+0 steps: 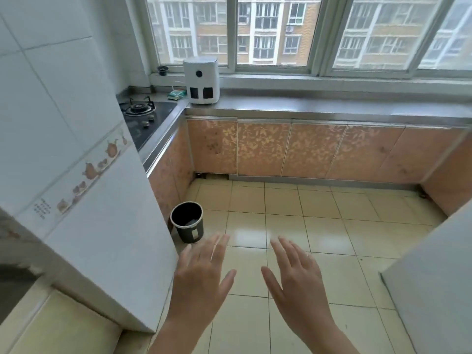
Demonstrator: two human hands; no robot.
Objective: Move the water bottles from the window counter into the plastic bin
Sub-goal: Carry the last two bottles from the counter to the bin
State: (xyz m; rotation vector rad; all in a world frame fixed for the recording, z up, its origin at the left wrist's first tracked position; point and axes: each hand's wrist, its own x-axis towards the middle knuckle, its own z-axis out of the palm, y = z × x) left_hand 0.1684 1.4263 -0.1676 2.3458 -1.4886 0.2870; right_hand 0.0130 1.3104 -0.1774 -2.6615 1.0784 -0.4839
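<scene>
Where the window counter (332,107) runs under the window (275,31), its steel top shows bare along most of its length up to the front edge; no water bottles or plastic bin can be made out in this view. At the counter's left corner a white boxy appliance (201,81) stands upright, with a small green packet (176,94) just beside it toward the gas hob (143,111), which is set into the side counter. Below the front edge run peach cabinet doors (288,149) with a leaf pattern. Glossy cream floor tiles (319,226) spread wide between the cabinets and the person. A round black waste bin (187,222) sits on the floor near the corner of a white tiled wall (76,149). Both hands are raised over the floor, backs up, fingers straight and spread, holding nothing: the left hand (201,279) and the right hand (296,279) lie side by side, apart.
</scene>
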